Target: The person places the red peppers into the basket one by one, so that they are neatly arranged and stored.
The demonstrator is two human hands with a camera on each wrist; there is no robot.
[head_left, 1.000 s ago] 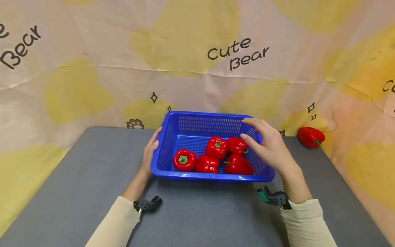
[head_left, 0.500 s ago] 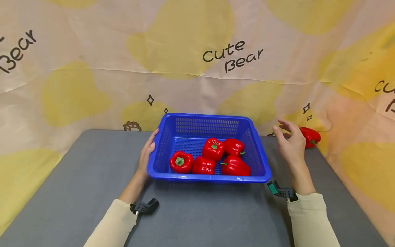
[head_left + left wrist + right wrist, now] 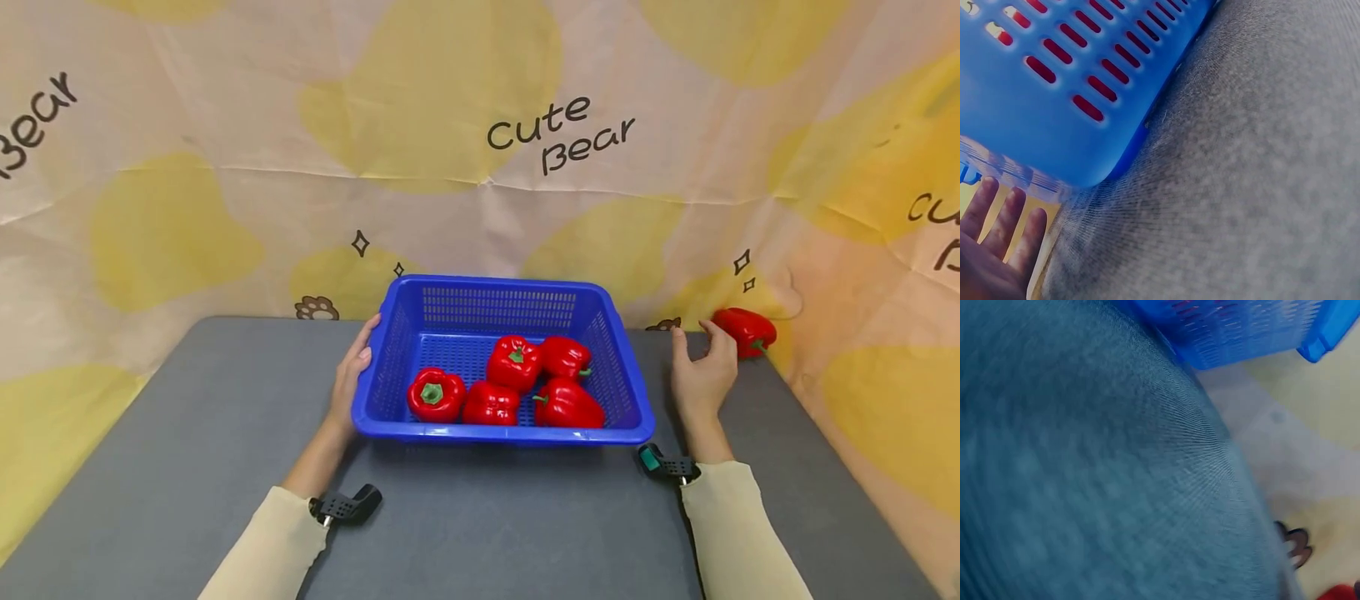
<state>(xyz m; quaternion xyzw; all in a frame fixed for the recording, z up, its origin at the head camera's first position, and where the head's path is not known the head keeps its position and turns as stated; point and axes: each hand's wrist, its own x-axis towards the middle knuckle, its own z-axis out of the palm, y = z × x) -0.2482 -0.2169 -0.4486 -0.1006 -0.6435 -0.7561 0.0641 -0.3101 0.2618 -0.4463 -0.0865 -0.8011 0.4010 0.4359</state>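
Several red bell peppers [image 3: 513,363] lie inside a blue plastic basket [image 3: 501,431], mostly toward its near side and right half. My left hand [image 3: 347,385] rests against the basket's left side. In the left wrist view, its fingers [image 3: 1005,224] look fairly straight beside the slotted blue wall. To the right of the basket, my right hand [image 3: 703,379] is raised with thumb and fingers spread apart and nothing between them. Just beyond its fingertips a single red bell pepper [image 3: 745,332] lies at the table's back right edge; whether they touch, I cannot tell.
The grey table [image 3: 480,517] ends at the back against a hanging cloth [image 3: 435,100] with yellow patches and "Cute Bear" lettering. Another stretch of cloth borders the right side. Each wrist carries a black strapped device [image 3: 347,505].
My right hand has moved from over the basket's right side to beside the lone bell pepper. The left hand stays at the basket. The view has shifted slightly.
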